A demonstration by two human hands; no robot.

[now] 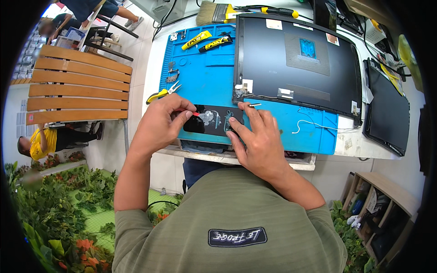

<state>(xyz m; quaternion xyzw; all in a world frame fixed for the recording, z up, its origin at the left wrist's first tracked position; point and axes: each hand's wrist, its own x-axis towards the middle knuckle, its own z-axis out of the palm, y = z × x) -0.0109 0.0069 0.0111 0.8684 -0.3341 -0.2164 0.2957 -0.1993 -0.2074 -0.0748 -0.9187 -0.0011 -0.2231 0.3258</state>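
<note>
My left hand is closed in a pinch on a thin red stick. The stick's end reaches a smear of whitish-grey paste on a flat glossy black plate. On the plate's right part, my right hand grips it with thumb and fingers. A small rod with a metal tip shows beside the right fingertips; whether they hold it is hidden. Yellow-handled pliers lie just beyond my left hand. Two yellow-and-black glue tubes rest farther back.
A black laptop lid covers much of the blue work mat. Small metal hinges lie at the mat's left. A brush sits at the back, a dark screen panel at right. A white cable crosses the mat.
</note>
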